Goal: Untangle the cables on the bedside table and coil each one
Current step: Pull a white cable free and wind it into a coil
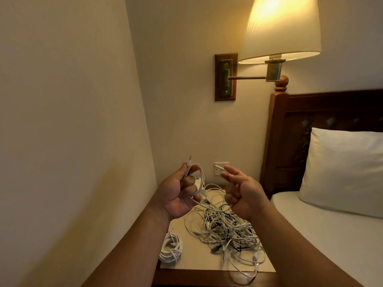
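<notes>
While tangle (226, 228) sits mid bedside table (186, 276), head view: left hand (178, 193) curled round looped white cable (201, 179), connector poking up. Right hand (242, 195) pinches thin plug end (217, 167), other fingers loosely bent. Finished coil (171, 248) at table's left edge. Cables likely light, limp, snag-prone; grip behind connectors, feed slack gently.

We see the left hand (178, 193) gripping a looped white cable (200, 179), plug pointing up; the right hand (243, 195) pinches a thin cable end (220, 168); below them a tangle of cables (226, 230) lies on the bedside table (186, 277); a coiled cable (171, 248) sits just left of it; a lamp (279, 27) glows above.
</notes>
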